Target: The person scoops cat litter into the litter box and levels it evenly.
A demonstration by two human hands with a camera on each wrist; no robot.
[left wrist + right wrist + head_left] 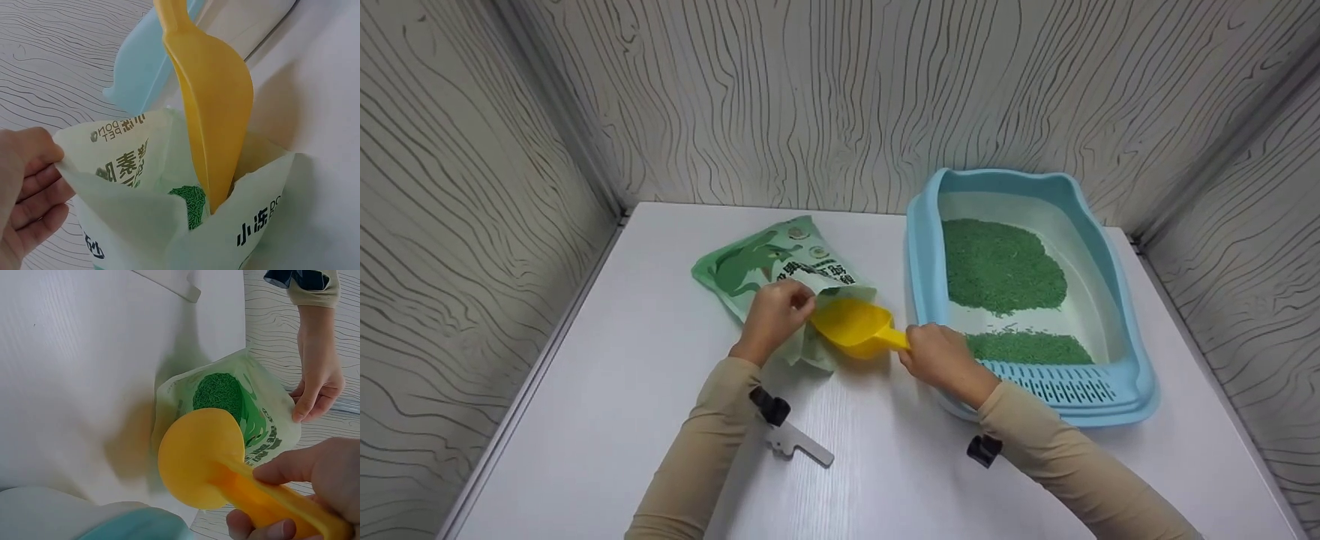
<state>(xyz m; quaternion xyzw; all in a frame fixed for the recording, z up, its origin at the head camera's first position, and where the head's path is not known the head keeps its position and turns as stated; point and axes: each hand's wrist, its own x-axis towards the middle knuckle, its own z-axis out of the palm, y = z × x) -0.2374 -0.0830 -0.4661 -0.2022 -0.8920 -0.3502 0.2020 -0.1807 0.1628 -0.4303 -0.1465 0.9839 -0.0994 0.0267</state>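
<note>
A pale green litter bag (765, 262) lies on the table, its mouth facing right. My left hand (777, 313) pinches the edge of that mouth between thumb and fingers, as the left wrist view (34, 185) also shows. Green pellets (218, 395) are visible inside the bag. In my right hand (943, 358) is the handle of a yellow scoop (851, 326). The scoop's tip reaches into the bag's opening in the left wrist view; whether it touches the pellets cannot be made out.
To the right stands a blue litter tray (926, 262) holding two patches of green pellets (1001, 266), with a slotted ledge at its near end. A grey flat tool (802, 442) lies near my left wrist. Wood-patterned panels (780, 105) enclose the white table (607, 390).
</note>
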